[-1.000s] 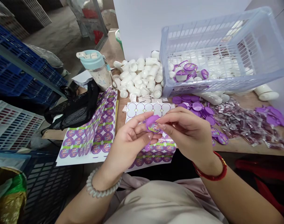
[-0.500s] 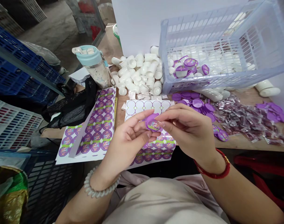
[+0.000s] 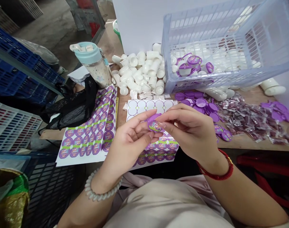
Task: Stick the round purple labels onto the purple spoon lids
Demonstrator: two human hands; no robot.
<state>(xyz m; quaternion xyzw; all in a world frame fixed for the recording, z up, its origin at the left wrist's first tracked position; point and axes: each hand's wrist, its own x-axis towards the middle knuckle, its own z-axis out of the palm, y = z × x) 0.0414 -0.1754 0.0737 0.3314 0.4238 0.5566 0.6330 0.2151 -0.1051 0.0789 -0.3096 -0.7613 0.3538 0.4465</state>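
A small round purple lid (image 3: pixel 153 121) is held up between my hands over a sheet of stickers. My left hand (image 3: pixel 131 136) has its fingers closed round the lid's left and lower edge. With thumb and forefinger, my right hand (image 3: pixel 189 129) pinches a printed round sticker (image 3: pixel 156 126) against the lid's face; its right part is hidden by the fingertips. Beneath both hands lies the sticker sheet (image 3: pixel 156 155), its far rows peeled down to bare outlines. More sticker sheets (image 3: pixel 87 136) lie to the left, the top one curling up at its right edge.
White cups (image 3: pixel 139 72) are heaped at the back. A translucent crate (image 3: pixel 168 53) holds cups and lidded ones. On the right lie purple lids (image 3: pixel 201 103), stickered lids (image 3: pixel 226 135) and small clear packets (image 3: pixel 251 120). A tumbler (image 3: pixel 92 63) and black mesh bag (image 3: pixel 73 109) stand left.
My hands stay almost in place, and the sticker now lies more squarely over the lid's lower face. The curled sticker sheet on the left has flopped over rightward. The view has shifted slightly.
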